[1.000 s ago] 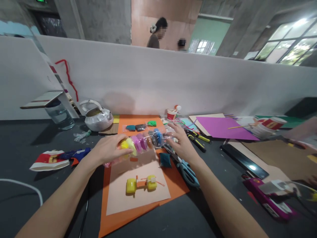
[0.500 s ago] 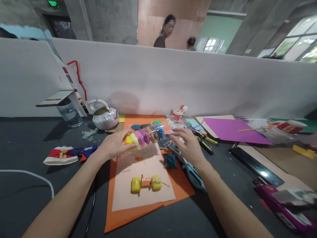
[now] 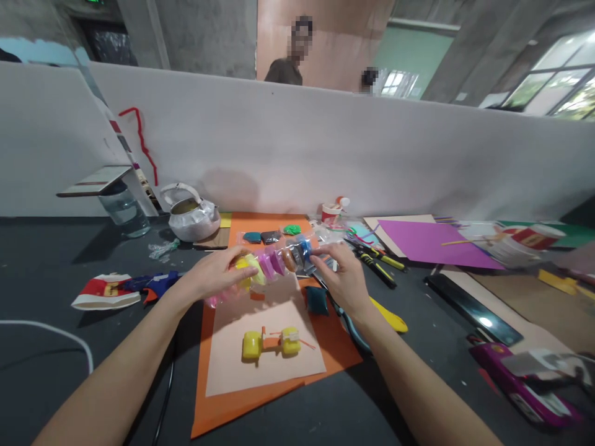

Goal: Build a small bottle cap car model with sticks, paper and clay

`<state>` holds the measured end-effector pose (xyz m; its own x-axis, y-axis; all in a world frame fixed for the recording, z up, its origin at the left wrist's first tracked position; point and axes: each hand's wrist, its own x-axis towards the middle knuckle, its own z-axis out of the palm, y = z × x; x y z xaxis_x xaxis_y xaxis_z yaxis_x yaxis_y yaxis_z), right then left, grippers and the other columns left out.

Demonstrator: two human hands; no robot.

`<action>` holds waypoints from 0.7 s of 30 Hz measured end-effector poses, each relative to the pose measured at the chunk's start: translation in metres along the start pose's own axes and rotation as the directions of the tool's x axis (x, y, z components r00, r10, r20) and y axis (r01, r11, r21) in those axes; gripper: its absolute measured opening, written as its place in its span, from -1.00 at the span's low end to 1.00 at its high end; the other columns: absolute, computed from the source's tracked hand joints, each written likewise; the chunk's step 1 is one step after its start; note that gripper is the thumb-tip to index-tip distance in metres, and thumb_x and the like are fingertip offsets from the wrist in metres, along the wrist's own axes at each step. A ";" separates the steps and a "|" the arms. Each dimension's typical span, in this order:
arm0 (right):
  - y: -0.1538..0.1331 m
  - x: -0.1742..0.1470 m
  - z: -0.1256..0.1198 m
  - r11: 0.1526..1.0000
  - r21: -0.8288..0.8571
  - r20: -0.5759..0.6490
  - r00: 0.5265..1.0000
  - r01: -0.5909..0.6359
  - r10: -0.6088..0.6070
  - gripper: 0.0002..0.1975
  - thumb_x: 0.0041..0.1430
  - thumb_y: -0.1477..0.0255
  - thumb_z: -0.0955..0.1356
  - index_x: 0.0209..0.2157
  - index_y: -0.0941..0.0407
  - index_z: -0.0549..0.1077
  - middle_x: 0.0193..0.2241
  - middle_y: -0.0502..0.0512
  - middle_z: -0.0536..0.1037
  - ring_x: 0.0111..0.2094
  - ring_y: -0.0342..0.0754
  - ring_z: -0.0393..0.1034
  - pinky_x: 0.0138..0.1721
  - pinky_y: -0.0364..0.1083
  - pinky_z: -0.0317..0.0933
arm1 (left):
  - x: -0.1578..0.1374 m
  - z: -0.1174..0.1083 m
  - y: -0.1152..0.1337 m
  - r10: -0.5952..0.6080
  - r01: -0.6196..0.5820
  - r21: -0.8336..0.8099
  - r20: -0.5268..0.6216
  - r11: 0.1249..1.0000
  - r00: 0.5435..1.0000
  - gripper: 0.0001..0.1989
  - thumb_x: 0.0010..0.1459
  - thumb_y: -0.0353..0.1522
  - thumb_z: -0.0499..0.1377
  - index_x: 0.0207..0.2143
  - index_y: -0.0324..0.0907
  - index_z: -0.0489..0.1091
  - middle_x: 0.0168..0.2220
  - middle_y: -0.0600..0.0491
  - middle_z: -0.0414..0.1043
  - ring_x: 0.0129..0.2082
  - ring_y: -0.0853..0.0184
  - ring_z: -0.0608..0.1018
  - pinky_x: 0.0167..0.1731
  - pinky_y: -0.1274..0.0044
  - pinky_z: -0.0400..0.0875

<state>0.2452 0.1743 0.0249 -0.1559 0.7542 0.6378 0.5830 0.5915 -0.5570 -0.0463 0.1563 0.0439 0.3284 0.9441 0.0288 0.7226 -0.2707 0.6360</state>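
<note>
A long clear bag of coloured modelling clay (image 3: pixel 269 263) is held above the paper, tilted up to the right. My left hand (image 3: pixel 216 272) is wrapped around its left part, by the yellow clay. The fingers of my right hand (image 3: pixel 343 275) pinch the other end, beside the blue clay. Below lies a pale sheet (image 3: pixel 260 378) on orange paper (image 3: pixel 204 415). On the sheet rests a small piece with two yellow blocks (image 3: pixel 252 345) joined by an orange bar. A dark teal clay packet (image 3: pixel 317 300) lies under my right hand, near light-blue scissors (image 3: pixel 356 334) partly hidden by my wrist.
Behind are several clay packets (image 3: pixel 270 237), a silver kettle (image 3: pixel 193 220) and a water jar (image 3: pixel 124 210). Cutters (image 3: pixel 381 269), purple paper (image 3: pixel 437 243), a black phone-like slab (image 3: pixel 471 310) and a purple power strip (image 3: pixel 515 384) lie to the right. A white partition (image 3: pixel 297 155) stands behind.
My right hand has moved left and its fingers have closed on the right end of the clay bag. A yellow object beside my right forearm shows more now.
</note>
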 end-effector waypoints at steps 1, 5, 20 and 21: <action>0.000 0.000 0.001 1.000 0.013 -0.003 1.000 -0.010 0.010 -0.89 0.23 0.35 0.36 -0.36 0.04 0.50 -0.36 0.07 0.58 -0.24 0.06 0.44 -0.03 0.08 0.23 | 0.000 0.000 0.000 0.000 0.000 0.002 0.002 1.000 1.000 -0.47 0.18 0.07 0.10 -0.02 -0.12 0.41 -0.07 -0.07 0.55 -0.07 0.04 0.56 -0.03 0.28 0.36; 0.000 -0.001 0.003 0.997 0.070 0.019 0.999 -0.043 0.042 -0.86 0.22 0.34 0.35 -0.41 0.05 0.47 -0.38 0.06 0.57 -0.30 0.01 0.45 -0.20 -0.02 0.31 | 0.000 0.001 -0.001 0.008 -0.008 -0.016 0.011 1.000 1.000 -0.47 0.18 0.06 0.10 0.01 -0.11 0.40 -0.04 -0.07 0.54 -0.05 0.03 0.56 -0.01 0.27 0.36; 0.000 0.002 -0.005 0.997 0.077 -0.017 1.000 -0.025 0.026 -0.81 0.30 0.34 0.30 -0.26 0.02 0.57 -0.33 0.09 0.59 -0.25 0.04 0.44 -0.02 0.09 0.27 | -0.003 -0.008 0.002 0.034 -0.032 -0.041 0.035 0.999 0.999 -0.49 0.21 0.04 0.09 -0.01 -0.13 0.42 -0.02 -0.07 0.55 -0.07 0.09 0.57 -0.07 0.33 0.43; 0.002 0.003 -0.006 0.995 0.088 -0.004 0.999 -0.034 0.035 -0.80 0.30 0.33 0.30 -0.24 0.03 0.57 -0.30 0.11 0.60 -0.22 0.05 0.46 -0.06 0.07 0.29 | -0.004 -0.008 0.004 0.036 -0.035 -0.023 0.028 0.999 0.999 -0.49 0.20 0.03 0.09 -0.01 -0.13 0.43 -0.02 -0.07 0.55 -0.06 0.08 0.57 -0.05 0.32 0.42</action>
<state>0.2511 0.1759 0.0289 -0.1324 0.7733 0.6201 0.5152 0.5882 -0.6234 -0.0498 0.1532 0.0528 0.3710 0.9281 0.0298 0.6966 -0.2994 0.6520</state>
